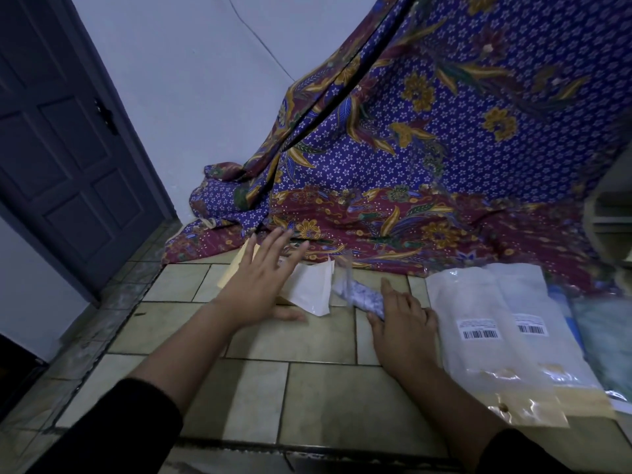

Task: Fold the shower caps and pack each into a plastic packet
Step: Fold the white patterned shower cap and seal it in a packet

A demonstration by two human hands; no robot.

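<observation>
Nearest me, two black sleeves (pixel 119 432) reach out over pale tiles (pixel 307 388). The right hand (pixel 403 323) lies low on the tiles, its fingers curled over the near end of the cap (pixel 359 297) and its forefinger stretched along the top. The cap is rolled into a tight bluish-white tube that points away to the left. A clear packet (pixel 345 271) stands blurred round its far end, and I can't tell how far in the cap sits. Just right of that hand lie two large clear bags (pixel 478 323) with barcode labels, side by side and overlapping. The left hand (pixel 260 285) is flat and spread wide, holding nothing, above some white sheets (pixel 311 289) that lie just left of the cap. Beyond hangs a blue and maroon flowered cloth (pixel 444 148), its hem on the tiles. Far left is a dark panelled door (pixel 61 148).
</observation>
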